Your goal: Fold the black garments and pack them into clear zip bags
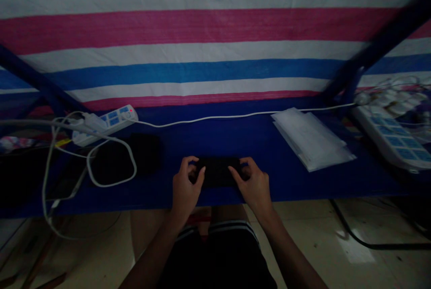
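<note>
The left hand (186,186) and the right hand (255,186) hold a flat black thing (217,173), one at each end. It is by the near edge of the blue surface (232,136), but I cannot tell if it touches. It looks stiff and light, maybe a bit slippery, so both ends seem good to hold.

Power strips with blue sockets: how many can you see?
2. The left power strip lies on the blue table, showing a red light; the right power strip sits beside tangled cables. More might be hidden under those cables.
</note>
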{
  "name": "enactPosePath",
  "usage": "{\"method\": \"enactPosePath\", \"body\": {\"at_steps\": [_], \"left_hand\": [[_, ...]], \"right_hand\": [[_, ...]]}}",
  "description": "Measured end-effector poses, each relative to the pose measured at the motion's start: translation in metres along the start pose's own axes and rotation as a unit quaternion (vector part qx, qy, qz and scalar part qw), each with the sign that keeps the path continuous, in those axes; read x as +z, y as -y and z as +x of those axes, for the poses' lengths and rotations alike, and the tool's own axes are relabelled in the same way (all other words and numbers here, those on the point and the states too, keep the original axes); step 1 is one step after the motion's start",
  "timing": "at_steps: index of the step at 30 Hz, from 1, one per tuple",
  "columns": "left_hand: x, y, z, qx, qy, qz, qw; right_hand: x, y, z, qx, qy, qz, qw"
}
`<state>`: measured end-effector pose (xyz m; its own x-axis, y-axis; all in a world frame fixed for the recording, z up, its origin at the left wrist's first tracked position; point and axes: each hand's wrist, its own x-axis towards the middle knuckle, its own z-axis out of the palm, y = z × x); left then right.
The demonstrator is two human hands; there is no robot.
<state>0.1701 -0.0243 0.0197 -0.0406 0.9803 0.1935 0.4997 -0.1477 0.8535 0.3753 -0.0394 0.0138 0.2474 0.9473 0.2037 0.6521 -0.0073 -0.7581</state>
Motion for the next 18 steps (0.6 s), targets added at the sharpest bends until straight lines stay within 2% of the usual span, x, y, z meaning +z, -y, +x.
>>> {"method": "enactPosePath", "body": {"at_steps": [3, 6, 12, 18], "left_hand": [[0.0003, 0.0036, -0.0009, 0.048, -0.016, 0.034, 0.998], [0.0020, 0.0071, -0.0017, 0.067, -0.037, 0.044, 0.996], [0.0035, 0.0083, -0.0014, 0.064, -0.058, 0.081, 0.993], [0.0032, 0.0093, 0.0004, 0.045, -0.055, 0.059, 0.996]], "right_hand": [[-0.0014, 0.0008, -0.0005, -0.003, -0.004, 0.022, 1.000], [-0.0039, 0.0013, -0.0027, -0.010, -0.003, 0.042, 0.999], [-0.0050, 0.0010, -0.0078, -0.025, -0.004, 0.084, 0.996], [-0.0025, 0.0000, -0.0094, -0.019, -0.017, 0.103, 0.994]]}}
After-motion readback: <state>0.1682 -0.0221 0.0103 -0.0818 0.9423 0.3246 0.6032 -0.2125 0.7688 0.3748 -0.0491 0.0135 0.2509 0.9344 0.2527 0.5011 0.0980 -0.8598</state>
